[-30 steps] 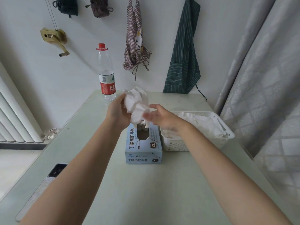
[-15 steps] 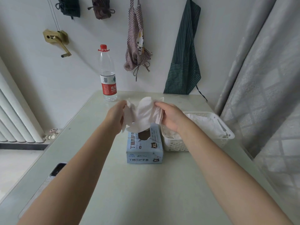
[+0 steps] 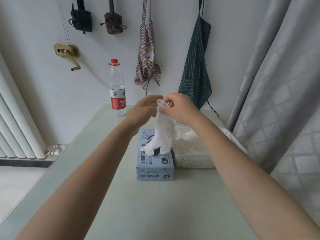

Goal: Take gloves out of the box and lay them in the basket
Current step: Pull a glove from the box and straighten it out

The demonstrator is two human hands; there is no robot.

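A white glove (image 3: pixel 162 134) hangs full length from its cuff, fingers dangling over the blue glove box (image 3: pixel 155 168) in the middle of the table. My right hand (image 3: pixel 180 108) pinches the cuff at the top. My left hand (image 3: pixel 147 106) is beside it at the same cuff, fingers touching the glove's edge. The box's top opening is partly hidden behind the hanging glove. Just right of the box stands the white plastic basket (image 3: pixel 194 161), with several white gloves (image 3: pixel 190 141) lying in it.
A water bottle with a red cap and label (image 3: pixel 117 90) stands at the table's back left. Aprons hang on the wall behind. A grey curtain (image 3: pixel 285 101) hangs close to the basket on the right. A radiator (image 3: pixel 15 125) stands at the left.
The crumpled glove has been unfolded and lifted; it now hangs straight down from its cuff. Both hands rose and came together at the top of it.
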